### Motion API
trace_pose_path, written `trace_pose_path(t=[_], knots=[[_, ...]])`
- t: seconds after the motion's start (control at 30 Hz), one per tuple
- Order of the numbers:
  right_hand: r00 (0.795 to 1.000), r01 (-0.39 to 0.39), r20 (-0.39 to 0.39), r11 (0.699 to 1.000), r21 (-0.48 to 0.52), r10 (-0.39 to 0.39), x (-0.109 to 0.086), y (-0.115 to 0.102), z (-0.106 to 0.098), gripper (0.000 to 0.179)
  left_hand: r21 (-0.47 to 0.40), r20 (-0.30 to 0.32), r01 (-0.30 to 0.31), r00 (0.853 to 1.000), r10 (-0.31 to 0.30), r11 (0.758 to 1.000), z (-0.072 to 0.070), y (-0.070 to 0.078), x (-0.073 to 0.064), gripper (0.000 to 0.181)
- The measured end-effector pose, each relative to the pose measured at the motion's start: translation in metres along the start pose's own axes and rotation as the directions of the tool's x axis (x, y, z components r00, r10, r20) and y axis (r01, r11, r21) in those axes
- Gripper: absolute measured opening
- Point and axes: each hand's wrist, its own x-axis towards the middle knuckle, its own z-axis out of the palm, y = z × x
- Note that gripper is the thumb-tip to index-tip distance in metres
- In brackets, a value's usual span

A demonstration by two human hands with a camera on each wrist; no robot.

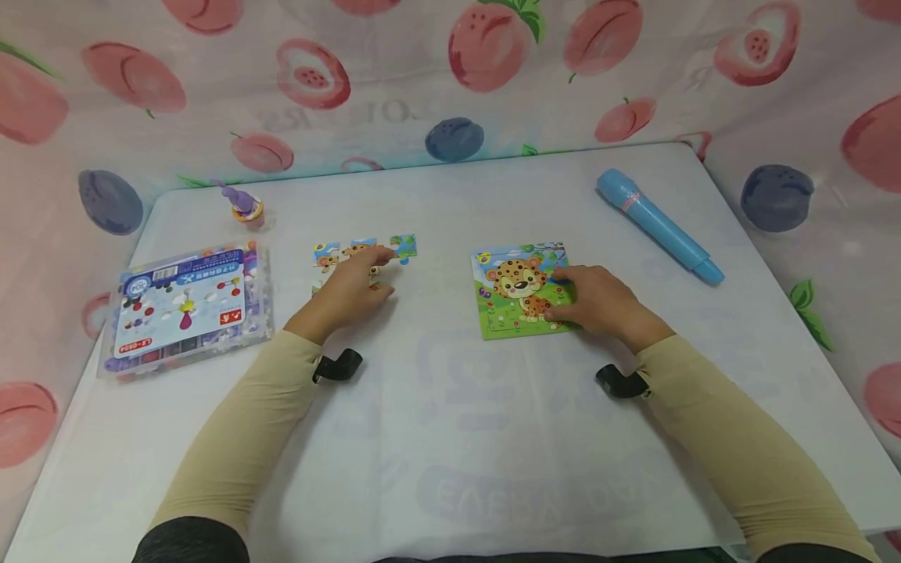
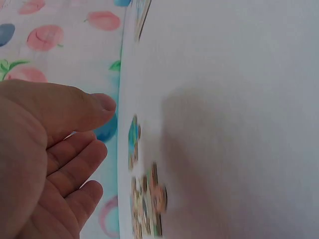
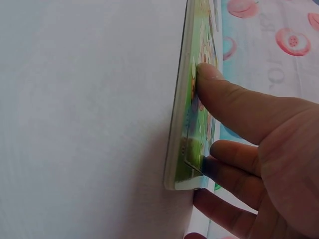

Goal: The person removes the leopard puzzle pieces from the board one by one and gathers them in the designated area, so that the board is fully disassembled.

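A square leopard-cub jigsaw puzzle (image 1: 517,285) lies flat on the table. My right hand (image 1: 598,305) rests over its right side. The thumb (image 3: 212,74) touches the picture face, with the other fingertips at the board's edge. My left hand (image 1: 345,289) is above loose jigsaw pieces, its fingers (image 2: 82,154) loosely bent and holding nothing. One blue-and-green piece (image 1: 404,245) shows just past its fingertips; other pieces with animal parts (image 1: 327,256) are partly hidden under the hand.
A clear plastic case (image 1: 183,309) with a printed label stands at the left of the white table (image 1: 450,422). Behind it is a small purple-topped figure (image 1: 242,203). A blue microphone-shaped tube (image 1: 662,227) lies at the back right. A fruit-print cloth (image 1: 394,70) hangs behind.
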Motion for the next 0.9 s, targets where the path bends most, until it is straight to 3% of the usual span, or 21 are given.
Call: trace_pose_path(t=[0.33, 0.6, 0.9], knots=[[1.0, -0.012, -0.001, 1.0, 0.007, 0.012, -0.001, 0.001, 0.001, 0.074, -0.012, 0.079, -0.077, 0.994, 0.077, 0.997, 0.028, 0.033, 0.021, 0.059], [0.999, -0.019, -0.025, 0.999, 0.034, 0.02, -0.003, 0.003, 0.003, 0.077, -0.01, 0.139, -0.146, 0.979, 0.146, 0.989, 0.052, 0.058, 0.038, 0.059], [0.997, -0.058, -0.053, 0.998, 0.022, 0.059, -0.007, 0.001, 0.005, 0.082, -0.007, 0.192, -0.165, 0.968, 0.163, 0.986, 0.072, 0.08, 0.052, 0.058]])
